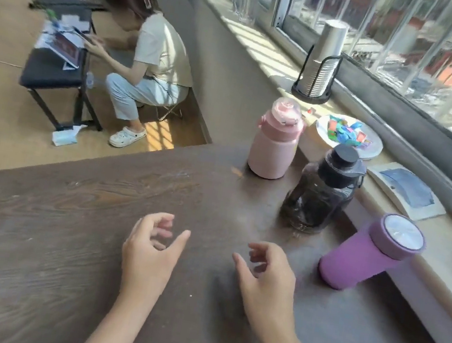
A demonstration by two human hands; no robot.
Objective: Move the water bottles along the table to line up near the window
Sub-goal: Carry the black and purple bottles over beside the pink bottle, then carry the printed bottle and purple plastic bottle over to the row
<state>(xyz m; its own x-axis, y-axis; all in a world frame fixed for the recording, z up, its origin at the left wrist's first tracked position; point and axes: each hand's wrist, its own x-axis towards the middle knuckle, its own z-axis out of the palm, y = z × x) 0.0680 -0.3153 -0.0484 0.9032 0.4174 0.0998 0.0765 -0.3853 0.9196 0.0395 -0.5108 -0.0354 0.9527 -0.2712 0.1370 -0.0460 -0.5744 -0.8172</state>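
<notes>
left hand [150, 251]: hovering over the table [44, 230], well short of the window [418, 53], fingers loosely curled, half open, holding nothing.
right hand [267, 274]: same deal, half open and empty, a bit nearer the window, touching no bottle.
pink bottle [274, 143]: upright at the table's far edge, right by the window sill.
dark bottle [320, 190]: next in the row, close to the pink one, also on the window side.
purple bottle [369, 252]: last of the 3, same edge.
why: looks like all 3 are already lined up along the window side, so I'd guess the hands are idle because the job's basically done.
</notes>
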